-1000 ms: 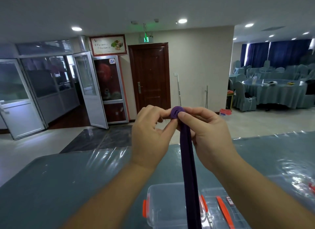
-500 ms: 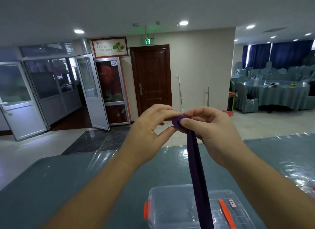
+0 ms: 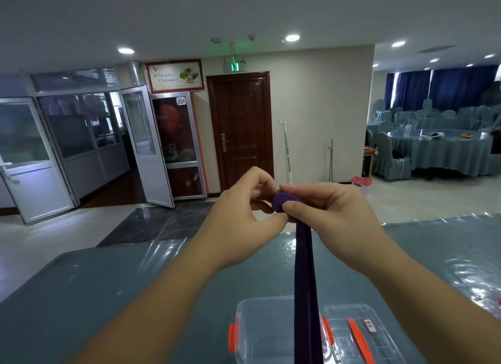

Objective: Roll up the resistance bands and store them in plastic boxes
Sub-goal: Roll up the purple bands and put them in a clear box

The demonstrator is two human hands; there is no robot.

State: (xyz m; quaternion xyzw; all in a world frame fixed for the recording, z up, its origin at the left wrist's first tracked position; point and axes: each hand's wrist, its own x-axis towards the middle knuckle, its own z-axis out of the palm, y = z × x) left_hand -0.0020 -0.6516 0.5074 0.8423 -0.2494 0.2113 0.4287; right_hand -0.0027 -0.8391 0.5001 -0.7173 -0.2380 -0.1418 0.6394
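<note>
A purple resistance band (image 3: 304, 277) hangs straight down from a small rolled coil held up in front of me. My left hand (image 3: 244, 214) pinches the coil from the left with thumb and fingers. My right hand (image 3: 325, 214) grips it from the right, thumb on the near side. The loose tail drops past the bottom edge of the view, in front of a clear plastic box (image 3: 260, 334) with orange latches that stands on the table below. The far side of the coil is hidden by my fingers.
A clear lid (image 3: 357, 336) with an orange clip lies right of the box on the table (image 3: 108, 296), which has a teal cloth under shiny plastic film. Beyond are a tiled floor, a wooden door and covered dining tables at the far right.
Both hands have kept turning the coil and it looks slightly thicker. The view has tilted, so the hands sit a little lower and nearer the table.
</note>
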